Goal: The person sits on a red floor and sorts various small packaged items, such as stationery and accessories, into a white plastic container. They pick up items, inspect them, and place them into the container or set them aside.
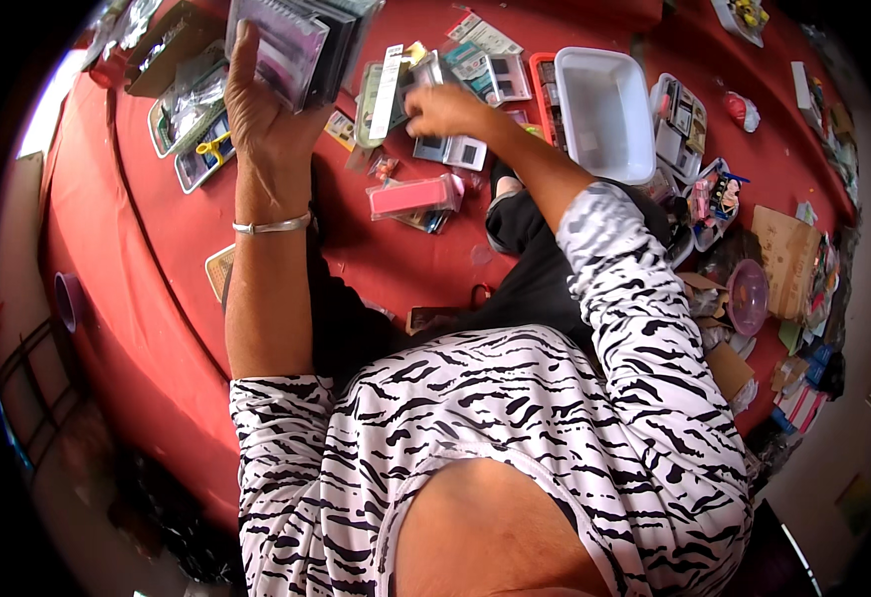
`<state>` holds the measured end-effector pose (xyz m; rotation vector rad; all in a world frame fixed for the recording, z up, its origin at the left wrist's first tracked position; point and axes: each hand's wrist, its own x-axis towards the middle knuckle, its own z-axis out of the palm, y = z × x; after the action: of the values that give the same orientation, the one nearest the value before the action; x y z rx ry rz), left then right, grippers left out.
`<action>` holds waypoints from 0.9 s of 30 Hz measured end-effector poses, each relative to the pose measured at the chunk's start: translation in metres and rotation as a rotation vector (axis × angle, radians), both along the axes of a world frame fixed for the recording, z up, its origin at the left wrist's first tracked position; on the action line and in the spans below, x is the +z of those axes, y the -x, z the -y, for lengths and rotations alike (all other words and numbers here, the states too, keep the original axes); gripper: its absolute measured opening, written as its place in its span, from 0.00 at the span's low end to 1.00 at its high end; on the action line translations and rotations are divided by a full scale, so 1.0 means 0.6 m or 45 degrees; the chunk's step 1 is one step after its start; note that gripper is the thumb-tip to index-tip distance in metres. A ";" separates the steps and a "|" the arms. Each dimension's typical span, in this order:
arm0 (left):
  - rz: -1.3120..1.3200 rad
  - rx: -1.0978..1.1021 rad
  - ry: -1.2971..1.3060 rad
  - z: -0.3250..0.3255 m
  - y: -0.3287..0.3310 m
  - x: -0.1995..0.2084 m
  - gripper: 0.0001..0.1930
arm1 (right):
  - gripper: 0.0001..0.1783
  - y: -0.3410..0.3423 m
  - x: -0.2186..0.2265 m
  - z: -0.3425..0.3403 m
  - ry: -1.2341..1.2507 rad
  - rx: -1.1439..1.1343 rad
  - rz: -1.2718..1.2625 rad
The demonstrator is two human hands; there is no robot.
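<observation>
My left hand [271, 129] is raised at the upper left, wrapped round a stack of flat clear plastic cases [281, 50] with purple and dark contents. Its thumb presses along the near side of the stack, and a metal bangle sits on that wrist. Farther right, my right hand [440, 109] reaches over a pile of small packages with its fingers curled down. Whatever those fingers hold is hidden beneath them. Close to them lie a long white box [387, 92], a teal package [470, 68] and a small pale case with dark squares [507, 78].
A deep white plastic bin [605, 114] stands right of my right forearm, beside a red-orange tray [545, 95]. A pink packaged block [415, 196] lies nearer me. Baskets [192, 124] sit at the left. Cardboard [785, 249] and a purple bowl [748, 297] are at the right.
</observation>
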<state>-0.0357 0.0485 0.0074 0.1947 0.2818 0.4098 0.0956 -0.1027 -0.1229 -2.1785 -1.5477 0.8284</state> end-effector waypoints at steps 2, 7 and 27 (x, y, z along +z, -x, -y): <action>0.014 -0.024 -0.002 -0.005 0.005 -0.006 0.20 | 0.15 0.036 -0.064 0.013 0.436 0.165 0.178; -0.347 0.188 -0.024 0.020 0.005 0.025 0.18 | 0.29 0.122 -0.262 0.057 0.585 -0.058 0.217; -0.416 0.129 -0.126 -0.006 0.031 0.011 0.20 | 0.31 0.258 -0.342 0.052 0.456 -0.433 0.239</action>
<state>-0.0544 0.0520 0.0139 0.3460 0.5947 0.4924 -0.0592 -0.1336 -0.3284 -2.7460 -1.1158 0.8585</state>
